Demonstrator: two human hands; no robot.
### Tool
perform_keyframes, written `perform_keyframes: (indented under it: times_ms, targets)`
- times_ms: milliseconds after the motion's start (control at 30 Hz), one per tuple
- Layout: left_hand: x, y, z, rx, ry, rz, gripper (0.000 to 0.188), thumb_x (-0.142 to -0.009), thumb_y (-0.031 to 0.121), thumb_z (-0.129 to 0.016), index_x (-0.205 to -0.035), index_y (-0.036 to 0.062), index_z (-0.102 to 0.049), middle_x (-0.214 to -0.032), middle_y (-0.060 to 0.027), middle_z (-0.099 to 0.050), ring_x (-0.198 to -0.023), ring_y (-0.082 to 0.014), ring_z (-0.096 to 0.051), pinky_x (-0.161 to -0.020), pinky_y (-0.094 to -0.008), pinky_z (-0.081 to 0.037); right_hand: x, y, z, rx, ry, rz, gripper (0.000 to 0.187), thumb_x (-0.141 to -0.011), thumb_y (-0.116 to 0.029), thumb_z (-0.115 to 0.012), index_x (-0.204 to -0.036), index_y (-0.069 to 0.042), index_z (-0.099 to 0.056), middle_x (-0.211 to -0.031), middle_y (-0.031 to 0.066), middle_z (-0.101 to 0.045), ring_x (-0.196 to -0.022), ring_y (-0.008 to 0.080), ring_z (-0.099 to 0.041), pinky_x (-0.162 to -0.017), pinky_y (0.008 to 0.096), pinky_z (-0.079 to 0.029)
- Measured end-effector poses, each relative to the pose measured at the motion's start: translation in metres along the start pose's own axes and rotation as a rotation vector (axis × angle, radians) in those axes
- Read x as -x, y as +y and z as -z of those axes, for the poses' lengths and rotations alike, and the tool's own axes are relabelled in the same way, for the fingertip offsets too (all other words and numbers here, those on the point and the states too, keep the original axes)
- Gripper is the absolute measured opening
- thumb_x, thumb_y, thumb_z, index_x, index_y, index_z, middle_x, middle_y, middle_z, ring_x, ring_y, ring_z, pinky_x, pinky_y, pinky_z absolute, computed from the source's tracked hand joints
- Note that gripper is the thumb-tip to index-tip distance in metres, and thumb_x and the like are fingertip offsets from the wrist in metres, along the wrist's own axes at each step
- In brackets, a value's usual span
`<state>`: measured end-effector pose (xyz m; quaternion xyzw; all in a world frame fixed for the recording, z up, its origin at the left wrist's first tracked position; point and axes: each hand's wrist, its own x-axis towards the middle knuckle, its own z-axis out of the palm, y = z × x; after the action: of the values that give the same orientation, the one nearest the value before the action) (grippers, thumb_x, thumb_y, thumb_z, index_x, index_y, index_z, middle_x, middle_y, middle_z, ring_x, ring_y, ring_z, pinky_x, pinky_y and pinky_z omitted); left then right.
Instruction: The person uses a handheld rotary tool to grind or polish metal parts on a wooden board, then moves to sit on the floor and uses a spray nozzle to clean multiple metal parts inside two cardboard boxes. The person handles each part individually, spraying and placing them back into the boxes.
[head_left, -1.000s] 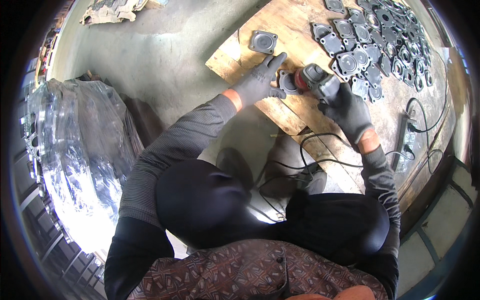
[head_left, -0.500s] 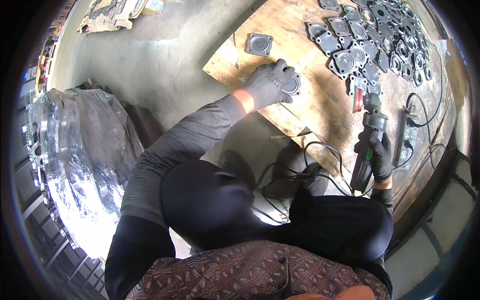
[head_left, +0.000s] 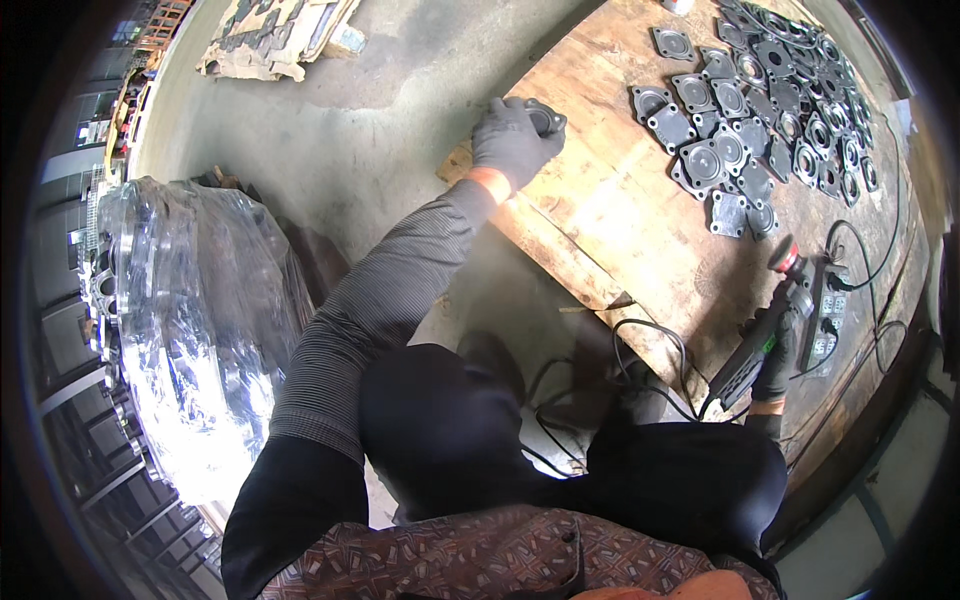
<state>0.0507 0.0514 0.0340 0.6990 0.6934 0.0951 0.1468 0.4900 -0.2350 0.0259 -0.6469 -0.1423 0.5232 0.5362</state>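
Observation:
My left hand [head_left: 513,145], in a grey glove, is closed round a dark metal flange plate [head_left: 545,119] at the far left part of the wooden tabletop. The plate has a round raised middle and corner lugs; the glove covers part of it, and whether another plate lies beneath cannot be made out. My right hand [head_left: 780,350], gloved too, grips the body of an angle grinder [head_left: 745,365] at the right side of the table. The grinder's red disc [head_left: 783,254] points away from me, off the plates.
Several similar metal plates [head_left: 702,163] lie heaped on the table [head_left: 600,215] at the far right. A power strip [head_left: 825,315] with plugged cords is beside the grinder. A black cable [head_left: 650,325] loops over the near edge. Plastic-wrapped goods [head_left: 190,330] stand at left, cardboard [head_left: 270,35] beyond.
My left hand has moved away from me with a plate, to where another plate lay. The grinder has swung to the right and tilted. The whole view has shifted slightly.

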Motion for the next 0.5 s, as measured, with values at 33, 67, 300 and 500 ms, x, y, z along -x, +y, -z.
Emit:
perform_keyframes:
  times_ms: [33, 67, 300, 500]
  targets:
    - [-0.001, 0.002, -0.005, -0.082, 0.029, -0.047, 0.083, -0.082, 0.058, -0.083, -0.130, -0.0031, -0.054, -0.128, -0.0254, -0.056, -0.114, -0.0405, -0.066, -0.095, -0.0494, -0.057, 0.000, 0.002, 0.004, 0.007, -0.048, 0.076, 0.063, -0.105, -0.048, -0.064, -0.150, -0.006, -0.053, -0.111, 0.0120, -0.071, -0.087, 0.0241, -0.073, -0.079, 0.0376, -0.061]
    - [0.000, 0.004, -0.011, -0.148, 0.032, -0.084, 0.084, -0.083, 0.057, -0.083, -0.132, -0.0026, -0.051, -0.129, -0.0256, -0.056, -0.114, -0.0406, -0.066, -0.094, -0.0501, -0.057, -0.001, 0.004, 0.008, 0.019, -0.043, 0.104, 0.063, -0.106, -0.048, -0.064, -0.151, -0.005, -0.053, -0.111, 0.0121, -0.071, -0.088, 0.0241, -0.073, -0.080, 0.0377, -0.061]
    - [-0.011, -0.005, -0.018, -0.179, -0.014, -0.242, 0.070, -0.084, 0.046, -0.081, -0.131, 0.0025, -0.052, -0.124, -0.0270, -0.054, -0.108, -0.0438, -0.066, -0.090, -0.0539, -0.056, -0.004, 0.026, 0.031, -0.173, 0.051, -0.031, 0.063, -0.105, -0.053, -0.063, -0.149, -0.008, -0.055, -0.119, 0.0073, -0.068, -0.102, 0.0213, -0.067, -0.089, 0.0359, -0.059]
    - [-0.009, -0.012, -0.007, -0.038, -0.038, -0.274, 0.049, -0.089, 0.033, -0.077, -0.123, 0.0020, -0.060, -0.117, -0.0156, -0.060, -0.101, -0.0321, -0.068, -0.087, -0.0473, -0.055, 0.003, 0.019, 0.048, -0.266, -0.068, -0.210, 0.062, -0.105, -0.054, -0.062, -0.144, -0.005, -0.056, -0.116, 0.0124, -0.070, -0.100, 0.0300, -0.072, -0.096, 0.0494, -0.061]
